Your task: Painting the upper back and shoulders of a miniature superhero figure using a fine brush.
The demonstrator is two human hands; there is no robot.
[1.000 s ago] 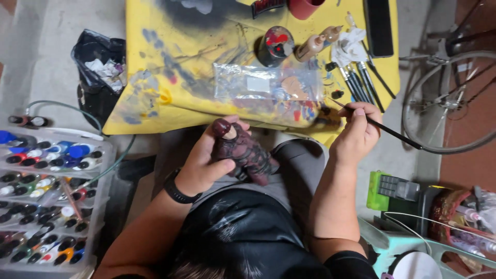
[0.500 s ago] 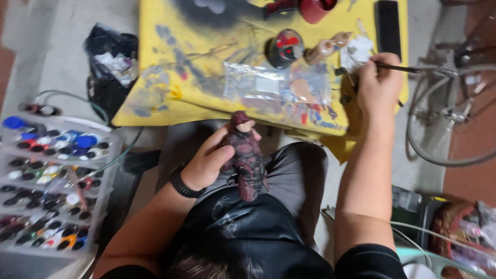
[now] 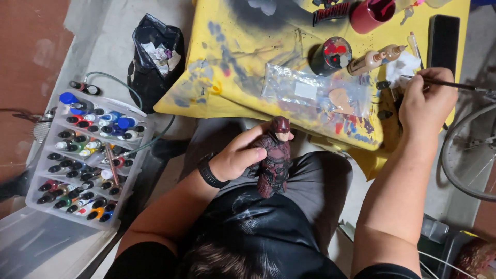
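Figurine (image 3: 275, 157), dark red and upright on the lap, is clasped by the left hand (image 3: 238, 156) while the right hand (image 3: 427, 101) pinches a thin brush (image 3: 454, 85) over the far yellow tabletop (image 3: 248, 62), where a careless reach could probably tip the paint pot (image 3: 331, 55).

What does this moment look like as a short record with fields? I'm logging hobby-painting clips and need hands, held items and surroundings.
left hand: left hand grips a dark red figurine, upright over the lap
right hand: right hand holds a thin paintbrush over the table's right part
work surface: yellow paint-stained table cover
on the table: clear plastic palette sheet, round dark paint pot, red cup
at the left: clear tray of paint bottles, black bag
at the right: bicycle wheel
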